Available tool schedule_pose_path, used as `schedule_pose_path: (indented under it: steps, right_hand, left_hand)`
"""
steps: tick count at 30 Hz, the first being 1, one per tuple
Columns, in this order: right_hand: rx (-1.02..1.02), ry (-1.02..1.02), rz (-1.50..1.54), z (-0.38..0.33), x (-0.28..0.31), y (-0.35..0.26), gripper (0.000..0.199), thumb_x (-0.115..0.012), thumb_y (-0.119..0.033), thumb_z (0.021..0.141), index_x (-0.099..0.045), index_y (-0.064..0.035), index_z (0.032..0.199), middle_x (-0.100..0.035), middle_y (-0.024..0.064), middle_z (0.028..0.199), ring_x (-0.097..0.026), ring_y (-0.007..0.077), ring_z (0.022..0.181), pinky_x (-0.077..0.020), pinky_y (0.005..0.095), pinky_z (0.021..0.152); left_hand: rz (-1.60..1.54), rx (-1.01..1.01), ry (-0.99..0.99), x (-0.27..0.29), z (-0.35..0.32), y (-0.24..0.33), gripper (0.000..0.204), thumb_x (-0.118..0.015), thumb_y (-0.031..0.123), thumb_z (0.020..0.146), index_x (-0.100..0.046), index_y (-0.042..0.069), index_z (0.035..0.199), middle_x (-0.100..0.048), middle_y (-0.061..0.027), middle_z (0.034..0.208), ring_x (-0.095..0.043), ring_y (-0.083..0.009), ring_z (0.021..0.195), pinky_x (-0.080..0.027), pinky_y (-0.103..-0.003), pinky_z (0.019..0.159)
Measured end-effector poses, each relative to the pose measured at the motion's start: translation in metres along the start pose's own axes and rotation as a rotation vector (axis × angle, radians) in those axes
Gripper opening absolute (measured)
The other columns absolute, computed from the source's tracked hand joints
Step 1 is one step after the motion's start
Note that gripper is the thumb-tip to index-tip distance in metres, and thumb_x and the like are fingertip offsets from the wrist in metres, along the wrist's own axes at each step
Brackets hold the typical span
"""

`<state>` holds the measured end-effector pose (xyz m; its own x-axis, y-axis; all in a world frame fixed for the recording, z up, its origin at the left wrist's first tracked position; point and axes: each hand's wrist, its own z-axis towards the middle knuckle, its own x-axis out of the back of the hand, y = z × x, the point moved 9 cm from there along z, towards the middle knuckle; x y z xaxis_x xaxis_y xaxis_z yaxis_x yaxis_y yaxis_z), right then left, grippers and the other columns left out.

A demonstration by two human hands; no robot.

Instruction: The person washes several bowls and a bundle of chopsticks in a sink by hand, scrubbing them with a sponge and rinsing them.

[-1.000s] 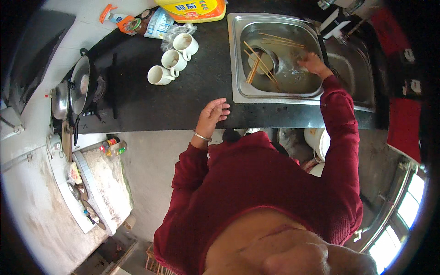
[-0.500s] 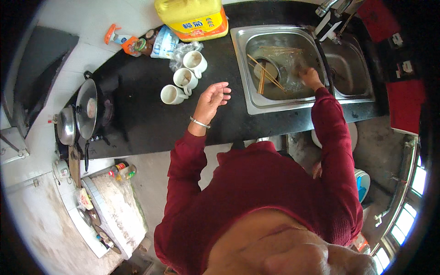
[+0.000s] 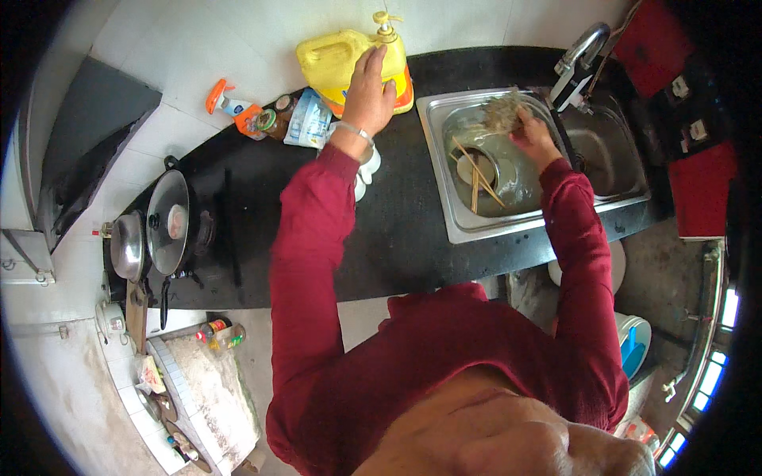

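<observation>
**Up at the soap jug, scrubber over the basin**

Now my left hand [image 3: 371, 89] rests on top of the big yellow plastic jug with the pump top [image 3: 349, 62], which stands at the back of the black stone worktop [image 3: 397, 230]; fingers are draped over it, though I cannot tell how firm the grip is. My right hand [image 3: 533, 136] has its grip clamped on a tangled grey scrubbing pad [image 3: 503, 111], held above the left basin of the steel sink [image 3: 454, 230]. One round dish and several wooden chopsticks [image 3: 476, 170] lie below in that basin. White cups [image 3: 367, 170] sit half hidden under my left forearm. Left of the jug stand one orange spray bottle [image 3: 232, 105], one small jar [image 3: 268, 121] and one blue packet [image 3: 305, 120]. Two lidded pans [image 3: 151, 234] sit on the stove.
</observation>
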<state>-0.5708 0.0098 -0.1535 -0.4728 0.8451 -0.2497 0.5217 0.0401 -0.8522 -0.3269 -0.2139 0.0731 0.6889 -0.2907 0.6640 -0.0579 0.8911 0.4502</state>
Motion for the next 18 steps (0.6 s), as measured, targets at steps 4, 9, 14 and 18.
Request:
schedule_pose_path:
  steps: [4,9,14,18]
  right_hand:
    - [-0.004,-0.291,0.262,0.013,-0.114,-0.025,0.030,-0.055,-0.035,0.084,-0.055,-0.0078,0.095,-0.057,0.0047,0.080,-0.052,0.0156,0.066,-0.0433,0.0263,0.052]
    - [-0.029,-0.400,0.258,0.007,-0.192,-0.063,0.025,-0.048,-0.029,0.088,-0.051,-0.0064,0.098,-0.056,0.0083,0.083,-0.054,0.0192,0.071,-0.0450,0.0293,0.054]
    - [-0.026,-0.394,0.239,0.013,-0.223,-0.075,0.024,-0.044,-0.027,0.090,-0.049,-0.0046,0.098,-0.054,0.0091,0.083,-0.052,0.0199,0.071,-0.0456,0.0308,0.057]
    - [-0.010,-0.397,0.219,0.028,-0.232,-0.076,0.023,-0.043,-0.026,0.090,-0.049,-0.0046,0.098,-0.054,0.0087,0.083,-0.053,0.0196,0.072,-0.0463,0.0318,0.058]
  left_hand:
    - [0.264,-0.021,0.032,-0.004,0.041,-0.028,0.059,-0.055,0.005,0.076,-0.030,0.003,0.129,-0.028,-0.0217,0.134,-0.029,-0.0365,0.124,-0.030,-0.040,0.101]
    - [0.411,0.063,-0.003,-0.022,0.081,-0.051,0.057,-0.050,0.008,0.078,-0.030,0.007,0.131,-0.028,-0.0143,0.137,-0.025,-0.0343,0.128,-0.033,-0.041,0.098]
    - [0.489,0.115,-0.148,-0.031,0.090,-0.059,0.051,-0.045,0.010,0.080,-0.033,0.009,0.130,-0.029,-0.0062,0.139,-0.027,-0.0261,0.128,-0.035,-0.047,0.095]
    - [0.580,0.116,-0.167,-0.027,0.086,-0.055,0.048,-0.043,0.012,0.082,-0.034,0.010,0.129,-0.029,-0.0050,0.139,-0.029,-0.0235,0.128,-0.031,-0.054,0.094]
